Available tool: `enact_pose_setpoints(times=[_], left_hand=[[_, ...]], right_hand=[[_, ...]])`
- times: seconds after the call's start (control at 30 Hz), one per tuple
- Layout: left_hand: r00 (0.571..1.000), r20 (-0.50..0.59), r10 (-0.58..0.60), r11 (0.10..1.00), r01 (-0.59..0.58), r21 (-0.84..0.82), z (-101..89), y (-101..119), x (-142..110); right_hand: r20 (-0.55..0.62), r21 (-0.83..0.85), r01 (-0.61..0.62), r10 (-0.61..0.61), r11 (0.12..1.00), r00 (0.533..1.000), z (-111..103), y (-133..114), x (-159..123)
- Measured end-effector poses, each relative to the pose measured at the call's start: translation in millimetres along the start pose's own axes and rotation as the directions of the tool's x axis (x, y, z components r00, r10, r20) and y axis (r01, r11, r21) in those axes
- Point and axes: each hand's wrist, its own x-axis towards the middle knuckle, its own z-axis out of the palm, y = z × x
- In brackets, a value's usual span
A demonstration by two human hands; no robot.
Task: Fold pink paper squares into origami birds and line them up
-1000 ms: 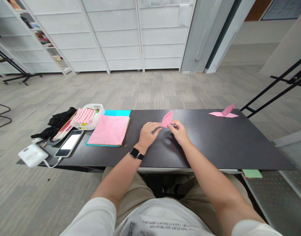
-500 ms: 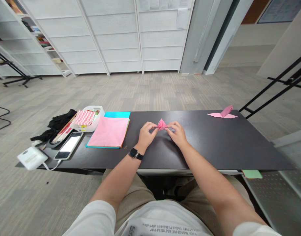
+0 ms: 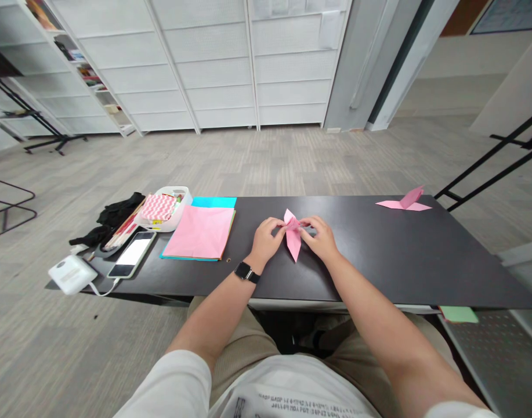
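We see bright, even light and only soft shadows on the dark table (image 3: 379,255). The phone screen (image 3: 134,251) looks almost white to us. We find the edges stretched and the shirt print (image 3: 307,400) blurred.

Left hand (image 3: 268,238): pinches folded pink paper piece (image 3: 294,245)
Right hand (image 3: 321,237): pinches its other side
Black rectangular worktop (image 3: 370,261), far right corner: winged pink paper model (image 3: 410,201)

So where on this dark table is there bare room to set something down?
Widest: between the right hand and the pink folded figure at the far right. A narrow strip separates the left hand from the paper stack. Crowded: the left end, with phone and white basket.
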Motion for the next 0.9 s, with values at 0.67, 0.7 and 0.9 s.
enact_pose_setpoints(times=[0.67,0.7,0.9], left_hand=[[0.987,-0.161,-0.016,0.982,0.046,0.183,-5.1,-9,2],[0.981,-0.191,-0.017,0.973,0.06,0.222,-6.7,-9,2],[0.998,-0.029,0.062,0.958,-0.051,0.282,0.9,0,-1]], right_hand=[[-0.069,-0.034,-0.047,0.044,0.998,0.997,0,7,-1],[-0.031,-0.05,-0.009,0.007,0.999,1.0,0,5,-2],[0.127,-0.128,0.051,-0.035,0.99,0.991,5,-2,-3]])
